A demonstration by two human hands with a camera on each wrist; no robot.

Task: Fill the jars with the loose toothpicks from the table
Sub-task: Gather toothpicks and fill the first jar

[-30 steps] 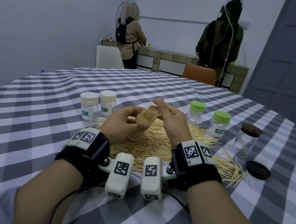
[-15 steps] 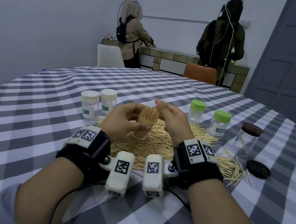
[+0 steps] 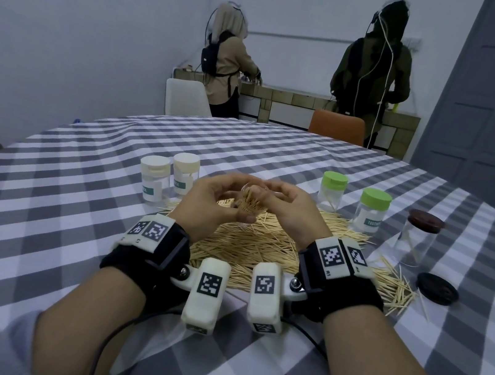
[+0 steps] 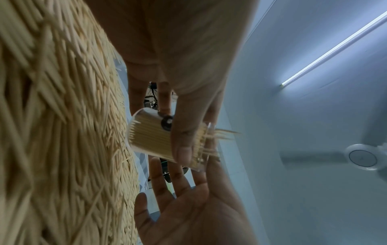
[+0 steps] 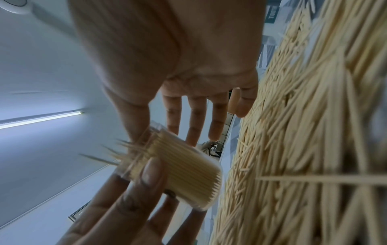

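A small clear jar (image 3: 248,205) packed with toothpicks is held above the toothpick pile (image 3: 250,246). My left hand (image 3: 221,202) grips it, thumb across its side. The left wrist view shows the jar (image 4: 150,134) tilted, with toothpick tips sticking out of its mouth. My right hand (image 3: 283,199) is at the jar's mouth with fairly straight fingers. In the right wrist view its thumb (image 5: 134,126) touches the rim of the jar (image 5: 184,167), with the other fingers behind the jar. The loose pile (image 5: 303,132) lies close below both hands.
Two white-lidded jars (image 3: 152,182) stand left of the pile. Two green-lidded jars (image 3: 372,212) stand to its right. Further right are a clear jar with a brown lid (image 3: 417,240) and a loose dark lid (image 3: 437,288). Two people stand at a far counter.
The slanted bundle that my right hand held over the jar has gone upright and sunk into it. My right fingers have come down to the jar's mouth.
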